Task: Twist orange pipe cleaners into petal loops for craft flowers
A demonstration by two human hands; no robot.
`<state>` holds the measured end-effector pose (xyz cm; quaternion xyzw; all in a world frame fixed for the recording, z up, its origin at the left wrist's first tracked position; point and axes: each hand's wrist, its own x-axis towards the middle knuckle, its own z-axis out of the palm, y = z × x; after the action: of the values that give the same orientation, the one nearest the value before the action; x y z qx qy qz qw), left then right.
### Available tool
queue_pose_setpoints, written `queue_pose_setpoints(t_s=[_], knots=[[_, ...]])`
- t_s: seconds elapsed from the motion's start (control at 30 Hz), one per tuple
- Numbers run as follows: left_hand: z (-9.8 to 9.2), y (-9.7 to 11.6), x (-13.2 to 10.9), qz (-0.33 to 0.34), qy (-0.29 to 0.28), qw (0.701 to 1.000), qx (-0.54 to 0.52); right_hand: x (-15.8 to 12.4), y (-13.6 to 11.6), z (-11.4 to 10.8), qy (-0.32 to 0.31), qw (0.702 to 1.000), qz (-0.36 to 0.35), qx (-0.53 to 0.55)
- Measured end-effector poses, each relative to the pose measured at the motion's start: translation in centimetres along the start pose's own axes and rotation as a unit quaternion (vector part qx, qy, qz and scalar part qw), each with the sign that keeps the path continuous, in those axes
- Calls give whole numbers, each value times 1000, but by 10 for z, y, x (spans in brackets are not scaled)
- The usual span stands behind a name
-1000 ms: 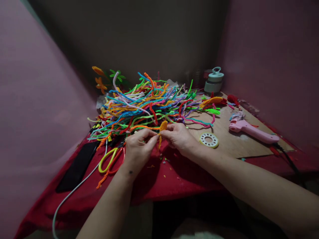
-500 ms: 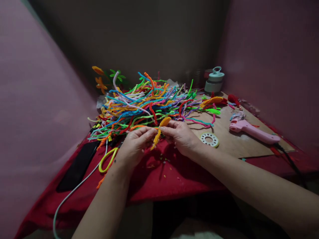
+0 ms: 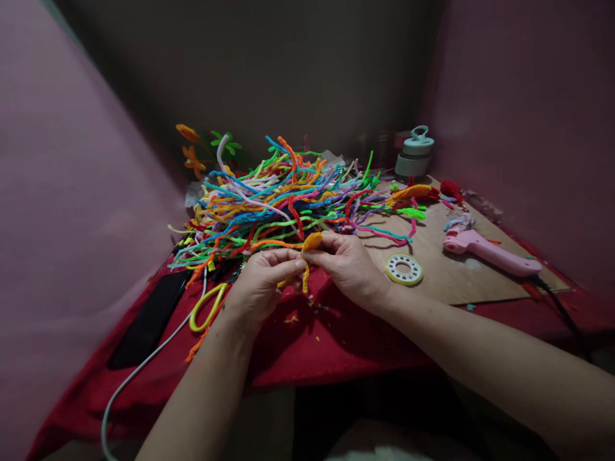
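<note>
Between my two hands is an orange-yellow pipe cleaner piece (image 3: 312,242), with a flat petal-like loop at the top and thin ends hanging below. My right hand (image 3: 346,262) pinches it just under the loop. My left hand (image 3: 263,275) is closed on a lower end, its thumb and forefinger pressed together close to the right fingertips. Part of the piece is hidden behind the left fingers. Right behind the hands lies a large heap of multicoloured pipe cleaners (image 3: 269,198).
A white-and-yellow tape roll (image 3: 404,269) and a pink glue gun (image 3: 490,251) lie on a board (image 3: 432,237). A lidded bottle (image 3: 414,153) stands behind. At left are a black phone (image 3: 148,320), yellow-handled scissors (image 3: 207,307) and a white cable (image 3: 144,366), on red cloth (image 3: 327,358).
The yellow piece has turned and its loop sits slightly lower and more to the left. One thin end now hangs down between my hands, another bends toward the left fingers.
</note>
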<state>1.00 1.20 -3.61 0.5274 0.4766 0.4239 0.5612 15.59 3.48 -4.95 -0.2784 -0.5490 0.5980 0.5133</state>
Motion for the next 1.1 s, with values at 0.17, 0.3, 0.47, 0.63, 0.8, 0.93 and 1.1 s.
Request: queue_pose_setpoints(t_s=[0.17,0.3,0.47,0.63,0.8,0.93,1.1], knots=[[12,-13,0,245,180,878,370,-2,5,2,60,997,-8,-37],[15,-20,1,407,207,631,627,-2,7,4,80,995,43,29],[14,-13,-2,399,209,726,520,1,2,1,52,990,82,102],[1,2,-1,164,181,967,69,7,-2,-5,4,988,81,128],[-11,5,1,-58,12,993,-102,7,-2,-7,-95,981,66,157],[-9,4,-1,-88,-82,983,-138,5,0,-8,-135,976,62,161],[-4,2,-3,-92,-110,975,-170,4,-2,-7,-143,973,69,167]])
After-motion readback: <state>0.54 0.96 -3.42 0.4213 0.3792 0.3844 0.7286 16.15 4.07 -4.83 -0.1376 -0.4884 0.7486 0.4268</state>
